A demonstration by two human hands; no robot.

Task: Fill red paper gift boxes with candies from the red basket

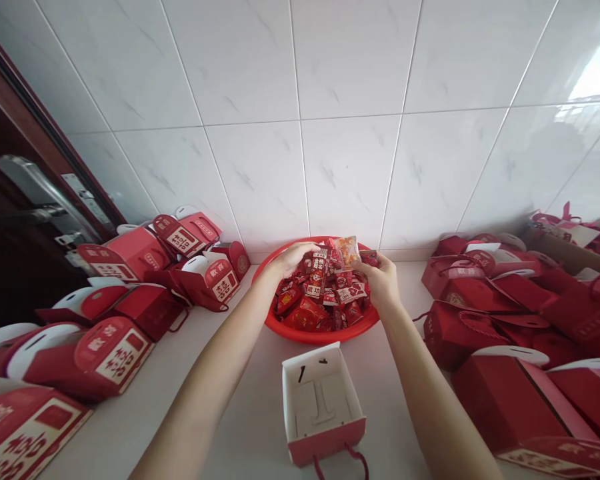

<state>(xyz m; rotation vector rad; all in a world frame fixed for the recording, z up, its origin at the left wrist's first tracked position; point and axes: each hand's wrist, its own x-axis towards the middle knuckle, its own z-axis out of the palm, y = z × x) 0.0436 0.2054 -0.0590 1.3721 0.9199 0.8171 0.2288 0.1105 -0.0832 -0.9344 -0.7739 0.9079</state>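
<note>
Flanking basin [330,336] & open box [330,437], red boxes [147,308] crowd in; R fingers [363,268] clamped on gold pkt [348,249], L fingers [304,248] unclear.

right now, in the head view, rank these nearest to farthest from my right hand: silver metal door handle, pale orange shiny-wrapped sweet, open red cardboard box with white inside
From the right hand:
1. Pale orange shiny-wrapped sweet, at its fingers
2. Open red cardboard box with white inside, between the forearms
3. Silver metal door handle, far left

The only view looks forward and steeply down from the wearer's head.
</note>
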